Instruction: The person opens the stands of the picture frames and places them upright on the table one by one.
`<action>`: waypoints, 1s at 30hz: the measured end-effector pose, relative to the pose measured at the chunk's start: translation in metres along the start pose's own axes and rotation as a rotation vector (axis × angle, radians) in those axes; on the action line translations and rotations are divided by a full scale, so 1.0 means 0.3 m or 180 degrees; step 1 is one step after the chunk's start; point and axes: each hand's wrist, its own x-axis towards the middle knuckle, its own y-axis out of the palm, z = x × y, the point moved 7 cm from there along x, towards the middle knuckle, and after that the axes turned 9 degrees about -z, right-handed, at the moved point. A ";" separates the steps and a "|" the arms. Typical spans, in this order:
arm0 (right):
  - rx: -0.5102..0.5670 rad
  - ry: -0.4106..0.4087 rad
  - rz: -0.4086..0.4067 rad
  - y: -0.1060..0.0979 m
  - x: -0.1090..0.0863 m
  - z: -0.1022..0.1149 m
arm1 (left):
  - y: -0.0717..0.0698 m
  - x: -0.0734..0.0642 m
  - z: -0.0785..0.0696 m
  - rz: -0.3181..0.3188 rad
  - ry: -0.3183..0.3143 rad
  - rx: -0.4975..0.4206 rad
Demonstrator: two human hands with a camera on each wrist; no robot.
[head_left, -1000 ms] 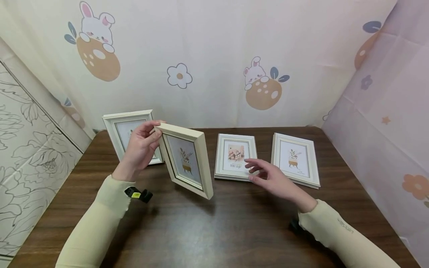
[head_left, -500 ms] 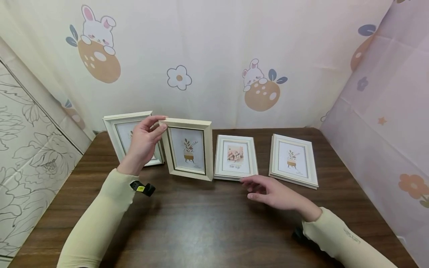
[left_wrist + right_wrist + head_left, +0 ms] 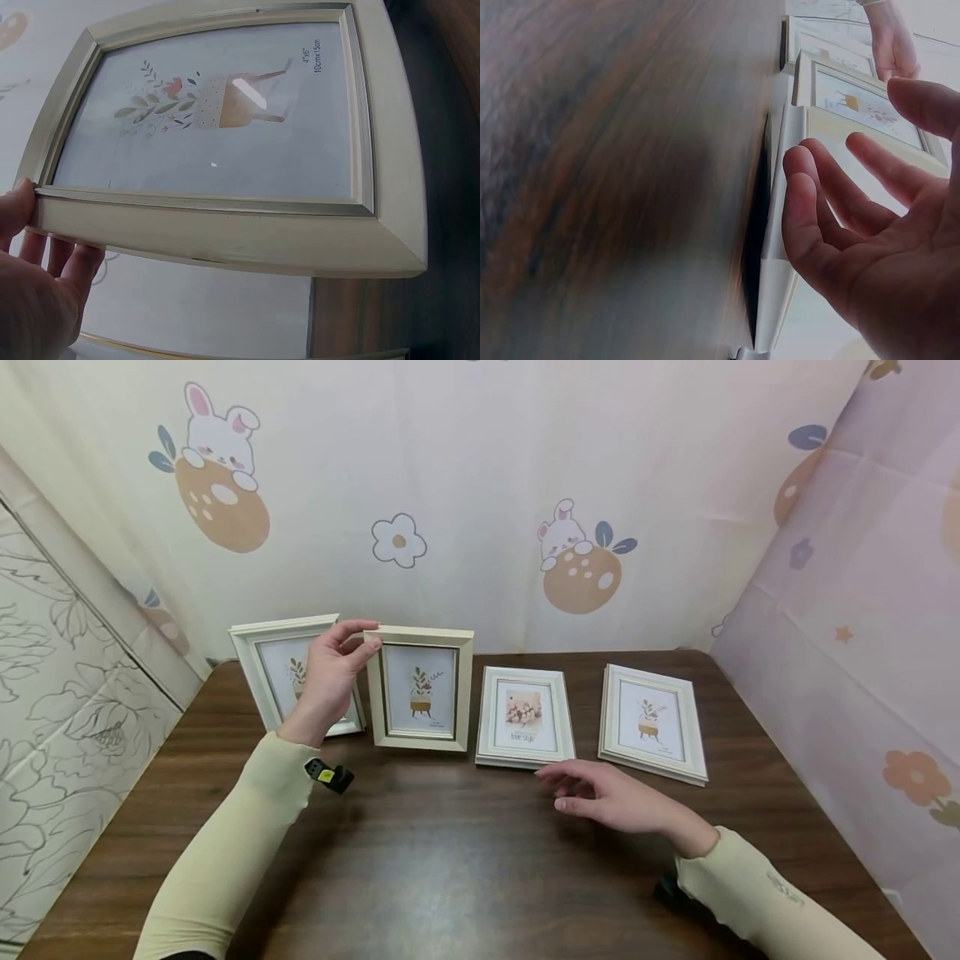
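My left hand [image 3: 327,681] grips a cream picture frame [image 3: 420,693] by its upper left corner, thumb in front and fingers behind. The frame stands upright, its plant-pot print facing me; that print also fills much of the left wrist view. Behind my left hand, a white picture frame [image 3: 262,672] stands upright, partly covered by the hand. My right hand [image 3: 615,797] hovers low with loosely bent fingers and nothing in them. Its fingertips are by the front edge of a flat white picture frame [image 3: 523,718] with a flower print; whether they touch it I cannot tell.
Farther right, another white picture frame [image 3: 652,724] lies on the dark wooden table [image 3: 450,860], slightly turned. A curtain [image 3: 480,468] with rabbit prints hangs behind the table, and a similar one [image 3: 847,635] closes off the right side.
My left hand has turned the cream frame to face forward and set it back beside the left frame. My right hand has drawn down from over the flower-print frame to its front edge.
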 end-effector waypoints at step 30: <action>0.0275 0.0462 -0.0205 -0.076 0.006 -0.058 | -0.024 0.030 0.060 -0.0295 0.0020 0.0392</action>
